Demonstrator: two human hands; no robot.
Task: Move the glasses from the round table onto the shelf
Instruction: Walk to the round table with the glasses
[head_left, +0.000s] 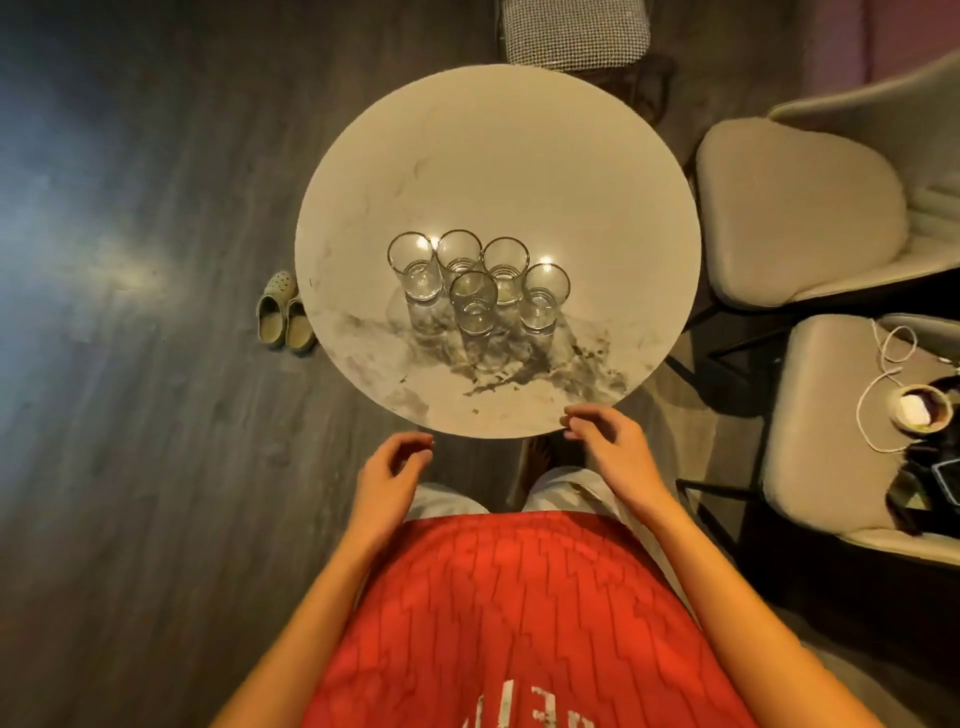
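Several clear drinking glasses (474, 301) with thin gold rims stand upright in a tight cluster near the middle of the round marble table (498, 156). My left hand (392, 467) hovers just below the table's near edge, fingers loosely curled, holding nothing. Over that same near edge, further right, my right hand (610, 441) has its fingers apart and empty. Both hands are well short of the glasses. No shelf is in view.
Two beige upholstered chairs (795, 218) stand right of the table; the nearer chair (821, 426) carries a white cable and a small bowl (922, 413). A patterned stool (576, 34) sits beyond the table. A pair of clogs (284, 317) lies on the dark wood floor at left.
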